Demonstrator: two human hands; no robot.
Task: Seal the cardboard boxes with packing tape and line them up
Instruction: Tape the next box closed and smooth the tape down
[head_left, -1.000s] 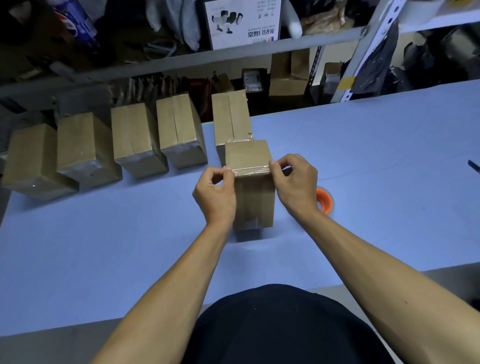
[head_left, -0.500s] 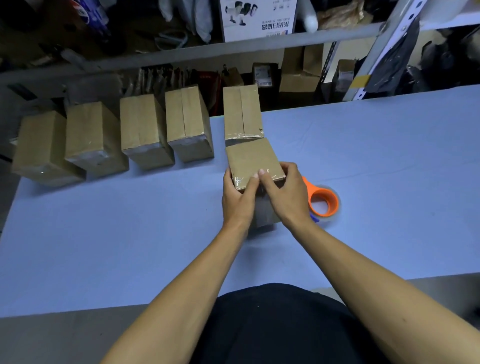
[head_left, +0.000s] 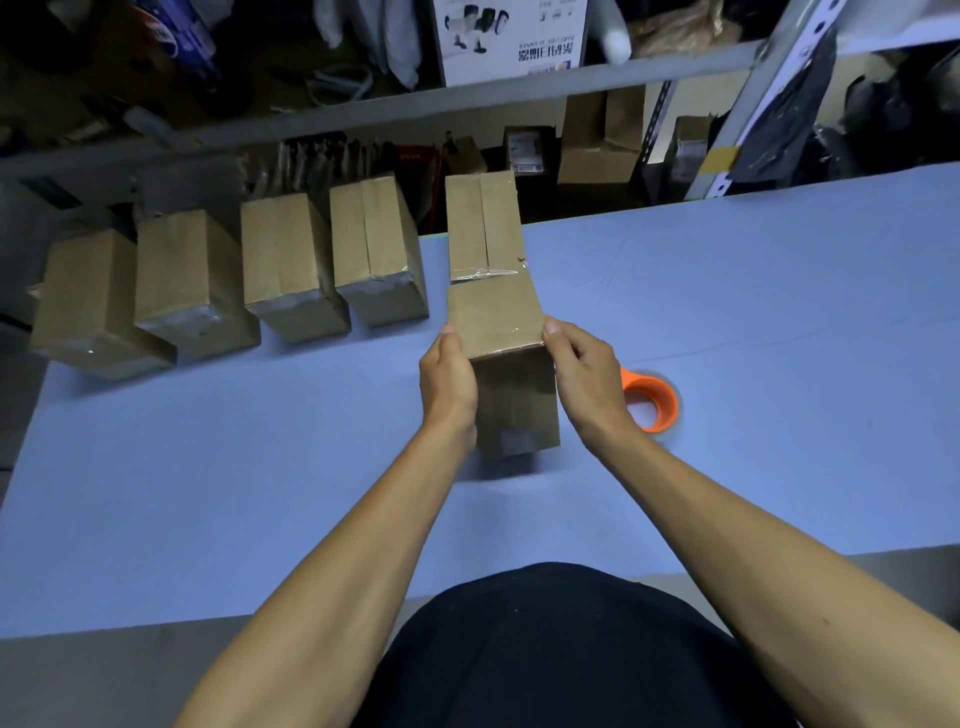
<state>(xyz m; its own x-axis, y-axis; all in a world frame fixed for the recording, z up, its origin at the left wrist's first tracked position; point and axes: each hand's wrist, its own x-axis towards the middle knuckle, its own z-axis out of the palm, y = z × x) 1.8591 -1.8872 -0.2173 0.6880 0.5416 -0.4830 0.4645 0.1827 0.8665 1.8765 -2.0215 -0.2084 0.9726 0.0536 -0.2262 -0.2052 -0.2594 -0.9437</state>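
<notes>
- The table (head_left: 753, 322), covered in pale blue, carries everything; its far edge meets dark shelving (head_left: 363, 111).
- A row (head_left: 280, 270) of five sealed boxes stands along the far left, lined up side by side with small gaps. The rightmost one (head_left: 483, 223) shows a clear tape strip across its near end.
- The box (head_left: 496, 317) in hand stands upright at mid-table, just near of that rightmost one and seeming to touch or nearly touch it. Shiny tape runs along its top near edge.
- The left hand (head_left: 448, 382) grips its left side, thumb up at the top corner. The right hand (head_left: 587, 376) grips the right side the same way, fingers curled round the wall.
- The tape roll (head_left: 652, 397), orange-cored, lies flat just right of the right hand, untouched.
- Handling, as I judge it: the cardboard looks stiff and light, easily moved with two hands. Taped faces may be slick, so the bare side walls near the top corners are the best hold. Squeezing hard could dent the walls.
- Against half a second ago: both hands then lay together on the near top edge, pressing tape down. They have since parted to the two sides.
- The box looks more upright now, and the roll sits less hidden by the right wrist.
</notes>
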